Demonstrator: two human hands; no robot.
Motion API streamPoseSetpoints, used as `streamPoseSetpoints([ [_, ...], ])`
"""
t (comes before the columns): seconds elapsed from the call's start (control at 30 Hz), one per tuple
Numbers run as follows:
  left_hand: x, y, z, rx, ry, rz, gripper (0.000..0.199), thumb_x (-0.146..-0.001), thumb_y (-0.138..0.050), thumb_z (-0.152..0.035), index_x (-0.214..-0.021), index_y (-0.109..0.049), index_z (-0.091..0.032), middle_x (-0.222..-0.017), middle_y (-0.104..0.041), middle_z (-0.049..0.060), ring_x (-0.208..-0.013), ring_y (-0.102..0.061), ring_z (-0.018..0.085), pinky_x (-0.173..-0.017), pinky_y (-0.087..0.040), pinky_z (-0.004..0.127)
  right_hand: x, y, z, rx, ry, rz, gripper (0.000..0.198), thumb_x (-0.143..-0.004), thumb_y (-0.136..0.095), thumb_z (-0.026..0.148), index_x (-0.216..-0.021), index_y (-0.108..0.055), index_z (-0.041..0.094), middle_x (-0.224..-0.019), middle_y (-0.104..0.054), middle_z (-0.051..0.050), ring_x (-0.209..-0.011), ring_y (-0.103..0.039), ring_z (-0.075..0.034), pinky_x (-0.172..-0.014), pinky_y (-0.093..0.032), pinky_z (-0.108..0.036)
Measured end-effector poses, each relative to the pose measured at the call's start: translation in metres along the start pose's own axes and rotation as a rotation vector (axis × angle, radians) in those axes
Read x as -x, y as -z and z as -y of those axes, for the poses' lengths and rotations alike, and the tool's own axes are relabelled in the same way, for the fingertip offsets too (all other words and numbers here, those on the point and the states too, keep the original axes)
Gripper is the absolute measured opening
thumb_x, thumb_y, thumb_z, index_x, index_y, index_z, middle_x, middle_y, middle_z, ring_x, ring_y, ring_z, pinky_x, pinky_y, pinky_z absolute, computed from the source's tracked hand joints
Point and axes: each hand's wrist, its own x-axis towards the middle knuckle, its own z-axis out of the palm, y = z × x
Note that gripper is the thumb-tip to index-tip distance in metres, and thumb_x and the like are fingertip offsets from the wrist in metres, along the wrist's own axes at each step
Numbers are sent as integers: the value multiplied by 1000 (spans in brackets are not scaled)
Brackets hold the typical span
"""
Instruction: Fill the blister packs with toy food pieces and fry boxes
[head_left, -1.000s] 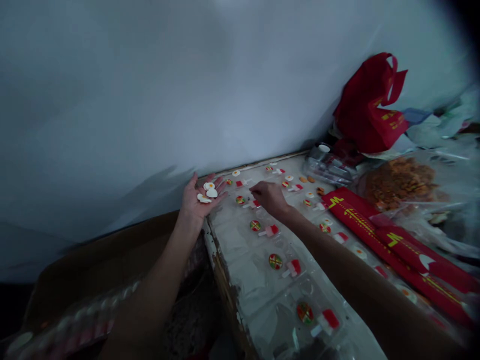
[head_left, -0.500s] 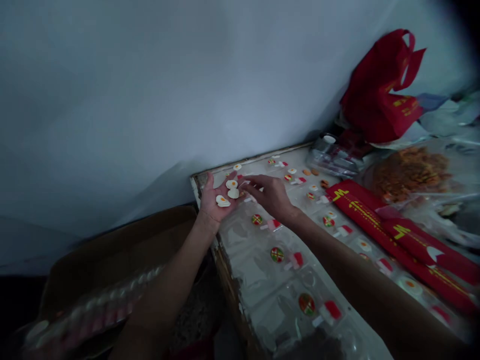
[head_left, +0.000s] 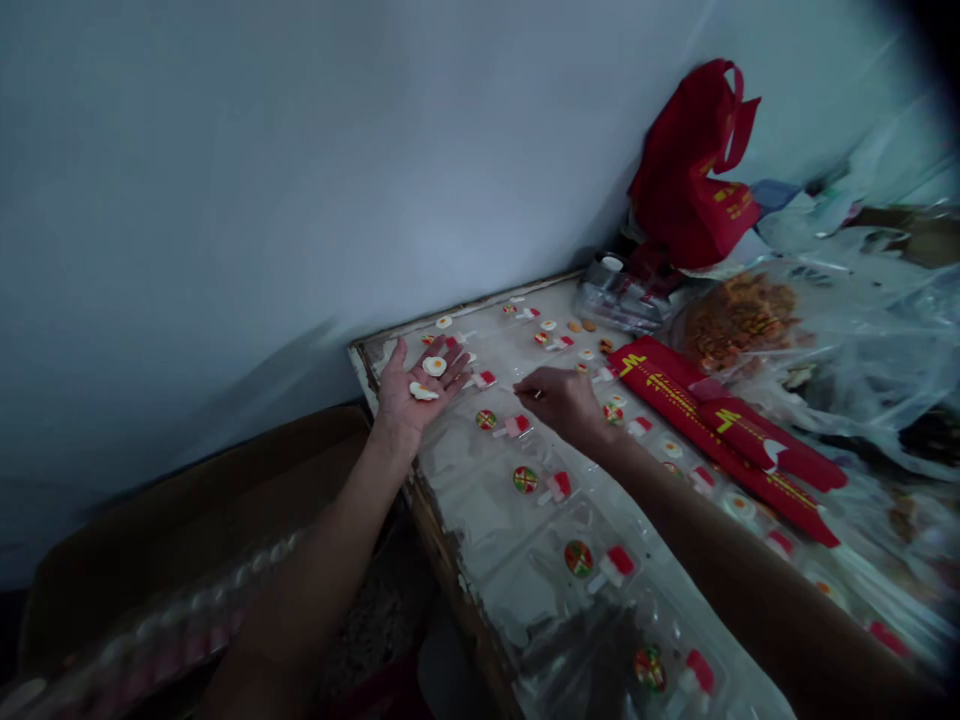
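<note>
Palm up at the near corner of the table, our left hand lies wide open, fingers spread, with at least two toy eggs resting loose on it, one near the base of the fingers and one lower on the palm. To its right, our right hand hangs over the clear trays, thumb and fingers drawn together; a pale speck shows at the fingers, but we cannot tell whether they grip anything. Below both hands, we see round patterned discs paired with red-and-white popsicles in the trays, and more eggs farther back, toward the wall. Red sleeves with yellow print lie across the right side, beside a clear bag of orange-brown bits. A red tote stands behind, while a brown box sits below at left.
</note>
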Motion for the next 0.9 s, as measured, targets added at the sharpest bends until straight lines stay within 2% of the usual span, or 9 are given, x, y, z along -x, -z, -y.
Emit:
streamPoseSetpoints([
  [0.2, 6, -8, 14, -34, 53, 107, 60, -96, -44, -64, -121, -66, -15, -125, -69, 21, -118, -66, 34, -97, -54, 52, 6, -30, 4, 384, 307, 208, 27, -100, -49, 19, -97, -75, 15, -100, -73, -13, -91, -62, -23, -77, -38, -33],
  [0.27, 8, -13, 19, -50, 69, 144, 63, -95, -42, -67, -122, -66, -15, -128, -67, 21, -121, -64, 35, -97, -54, 52, 3, -29, 6, 410, 336, 262, 23, -98, -52, 17, -107, -73, 13, -99, -73, -14, -92, -62, -24, -78, -38, -34],
  [0.33, 9, -17, 22, -54, 68, 143, 67, -94, -41, -71, -122, -67, -15, -128, -67, 21, -120, -64, 35, -96, -55, 50, 4, -24, 9, 386, 280, 279, 33, -95, -55, 13, -126, -67, 14, -98, -74, -12, -91, -64, -24, -77, -39, -33],
  [0.4, 10, -21, 24, -46, 52, 126, 70, -93, -39, -73, -122, -67, -16, -126, -68, 21, -118, -65, 35, -93, -56, 50, 9, -15, 14, 316, 106, 220, 41, -95, -56, 14, -135, -62, 19, -98, -76, -10, -87, -67, -23, -74, -40, -31],
  [0.5, 10, -28, 29, -41, 52, 112, 72, -94, -35, -74, -124, -67, -17, -122, -69, 20, -113, -67, 34, -88, -58, 51, 12, -3, 29, 65, -110, 52, 27, -99, -55, 27, -120, -72, 23, -95, -77, -6, -81, -69, -20, -71, -42, -29],
  [0.6, 9, -34, 39, -76, 121, 77, 73, -93, -38, -75, -123, -68, -15, -112, -72, 19, -105, -70, 33, -85, -59, 47, 1, 7, 49, -233, -2, -4, 25, -100, -57, 29, -116, -75, 24, -93, -75, -3, -80, -66, -16, -72, -44, -26],
  [0.7, 5, -37, 53, -118, 177, -40, 69, -91, -47, -73, -111, -72, -12, -89, -74, 14, -96, -72, 32, -84, -59, 42, -17, 15, 58, -355, 136, 110, 18, -90, -69, 22, -107, -78, 21, -89, -72, -2, -80, -63, -15, -72, -44, -25],
  [0.8, 2, -41, 68, -132, 176, -192, 60, -96, -47, -65, -100, -72, -11, -69, -68, 9, -87, -73, 30, -82, -58, 41, -24, 19, 52, -470, 52, 232, 10, -82, -75, 20, -92, -77, 17, -80, -71, -1, -73, -62, -13, -69, -44, -24],
  [0.9, 3, -48, 79, -90, 154, -160, 66, -97, -41, -67, -104, -72, -10, -75, -70, 12, -89, -73, 29, -84, -58, 41, -16, 20, 45, -593, -58, 231, 16, -84, -72, 23, -98, -76, 17, -82, -72, 0, -73, -63, -12, -68, -45, -23],
])
